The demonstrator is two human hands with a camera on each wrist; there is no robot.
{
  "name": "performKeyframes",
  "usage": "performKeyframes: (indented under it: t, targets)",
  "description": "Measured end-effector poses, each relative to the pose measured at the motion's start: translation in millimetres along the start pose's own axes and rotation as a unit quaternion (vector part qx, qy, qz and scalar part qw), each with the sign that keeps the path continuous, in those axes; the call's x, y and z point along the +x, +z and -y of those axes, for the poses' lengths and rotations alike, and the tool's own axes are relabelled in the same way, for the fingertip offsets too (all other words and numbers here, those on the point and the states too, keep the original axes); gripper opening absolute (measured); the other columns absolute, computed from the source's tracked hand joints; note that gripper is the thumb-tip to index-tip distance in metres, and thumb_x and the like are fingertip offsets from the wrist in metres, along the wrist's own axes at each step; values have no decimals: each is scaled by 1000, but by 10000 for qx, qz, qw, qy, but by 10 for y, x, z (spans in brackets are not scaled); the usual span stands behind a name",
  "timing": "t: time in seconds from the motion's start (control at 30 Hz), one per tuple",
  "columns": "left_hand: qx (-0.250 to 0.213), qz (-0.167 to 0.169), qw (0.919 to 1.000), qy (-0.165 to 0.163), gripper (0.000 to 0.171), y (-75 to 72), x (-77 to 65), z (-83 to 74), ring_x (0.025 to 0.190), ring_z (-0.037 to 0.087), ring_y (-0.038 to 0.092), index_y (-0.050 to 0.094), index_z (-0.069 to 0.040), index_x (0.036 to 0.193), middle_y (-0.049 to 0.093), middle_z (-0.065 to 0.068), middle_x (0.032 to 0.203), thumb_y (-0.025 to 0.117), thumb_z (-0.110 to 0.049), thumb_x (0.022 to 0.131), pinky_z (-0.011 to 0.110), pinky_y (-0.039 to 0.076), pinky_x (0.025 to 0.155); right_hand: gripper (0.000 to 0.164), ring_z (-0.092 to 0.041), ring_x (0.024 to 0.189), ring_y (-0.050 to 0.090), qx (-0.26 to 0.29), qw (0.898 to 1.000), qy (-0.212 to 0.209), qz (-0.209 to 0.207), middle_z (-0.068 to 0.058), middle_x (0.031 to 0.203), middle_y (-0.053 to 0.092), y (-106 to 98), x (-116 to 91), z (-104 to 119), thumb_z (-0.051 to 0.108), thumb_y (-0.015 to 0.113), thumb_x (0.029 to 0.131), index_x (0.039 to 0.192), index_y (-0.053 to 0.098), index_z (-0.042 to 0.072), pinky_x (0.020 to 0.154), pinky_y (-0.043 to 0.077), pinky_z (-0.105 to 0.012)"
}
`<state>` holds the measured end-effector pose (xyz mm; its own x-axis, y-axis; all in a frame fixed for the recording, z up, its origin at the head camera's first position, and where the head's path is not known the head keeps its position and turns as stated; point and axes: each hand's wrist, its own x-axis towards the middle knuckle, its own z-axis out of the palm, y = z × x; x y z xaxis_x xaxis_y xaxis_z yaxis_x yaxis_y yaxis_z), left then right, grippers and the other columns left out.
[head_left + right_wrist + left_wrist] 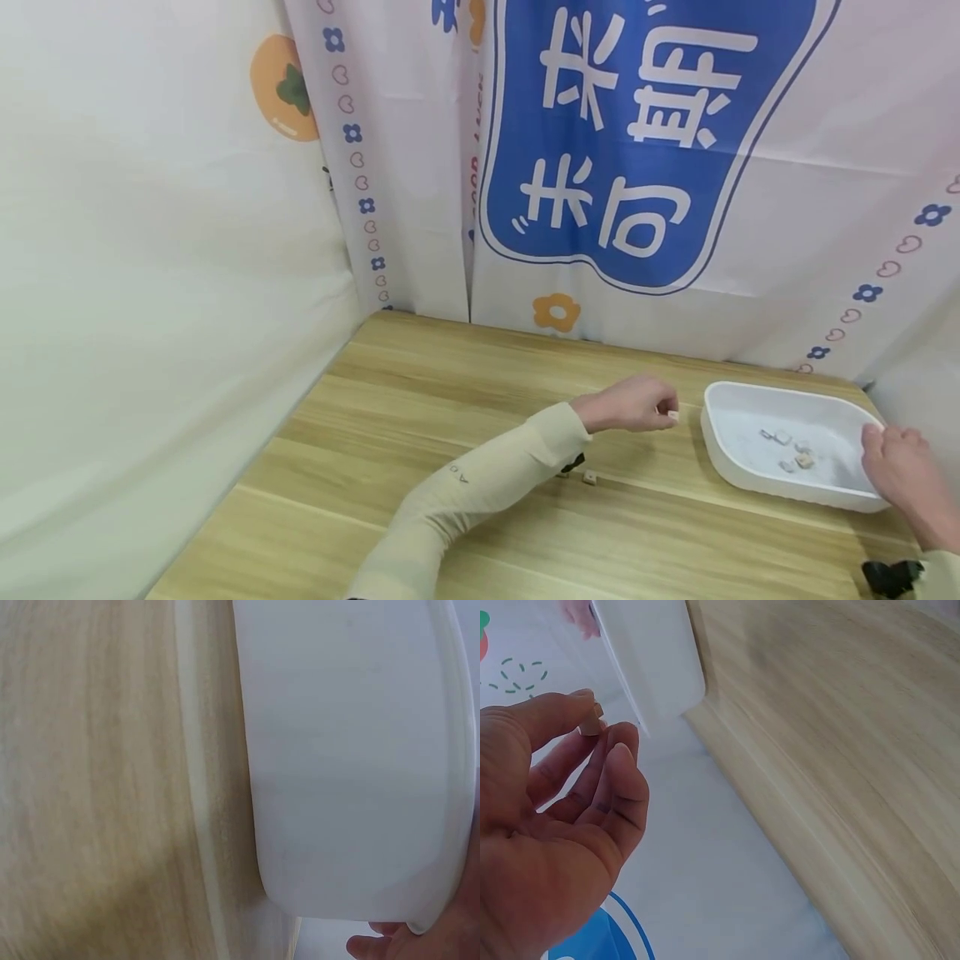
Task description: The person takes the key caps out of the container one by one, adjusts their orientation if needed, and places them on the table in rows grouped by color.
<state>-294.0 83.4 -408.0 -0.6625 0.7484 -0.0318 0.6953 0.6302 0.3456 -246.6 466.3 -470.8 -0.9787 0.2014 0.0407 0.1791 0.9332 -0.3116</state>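
Between thumb and fingertip, my left hand [633,402] pinches a small pale wooden block [672,415]. In the left wrist view the wooden block [591,722] shows between the fingertips, partly covered by them. That hand is above the table, left of a white plastic basin [780,492]. My right hand [903,471] grips the basin's right rim, with fingertips at its edge in the right wrist view. Inside the basin lie several small pieces, among them a tan block [805,460] and some whitish or clear ones.
Another small block [590,477] lies on the wooden table [487,367] near the left forearm, with a further one partly hidden by the sleeve. A printed curtain [405,250] hangs along the table's back edge, and a plain white sheet [165,250] closes the left side.
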Motion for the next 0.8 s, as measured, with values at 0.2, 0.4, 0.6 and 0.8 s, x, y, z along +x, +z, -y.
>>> performKeyframes:
  t: [0.2, 0.4, 0.6, 0.8]
  targets:
    - [-11, 9, 10000, 13, 10, 21, -83, 58, 82, -4, 56, 67, -20, 102, 64, -14, 93, 61, -25, 96, 7, 43, 72, 78, -62, 109, 29, -29, 10000, 18, 34, -46, 112, 24, -15, -2, 33, 40, 7, 105, 122, 27, -33, 95, 31, -71]
    - [-20, 6, 9999, 132, 12, 55, -166, 90, 79, -4, 56, 68, -18, 103, 64, -13, 92, 61, -25, 96, 6, 43, 70, 77, -62, 108, 31, -65, 10000, -11, -39, -46, 111, 25, -20, -19, 39, 39, 8, 105, 120, 27, -34, 93, 32, -71]
    - [-37, 82, 9997, 214, 14, 65, -267, 98, 78, -4, 56, 69, -17, 104, 66, -13, 91, 61, -25, 96, 6, 43, 70, 74, -63, 106, 32, -20, 9999, -81, -128, -46, 109, 26, -16, -28, 30, 36, 10, 105, 119, 28, -34, 91, 33, -71]
    - [-48, 204, 9996, 198, 14, 83, -339, 98, 77, -4, 56, 69, -18, 103, 66, -13, 90, 61, -27, 97, 8, 43, 68, 72, -63, 104, 33, 16, 9996, -232, -153, -46, 107, 27, -25, -33, 15, 35, 10, 105, 116, 30, -33, 89, 33, -71]
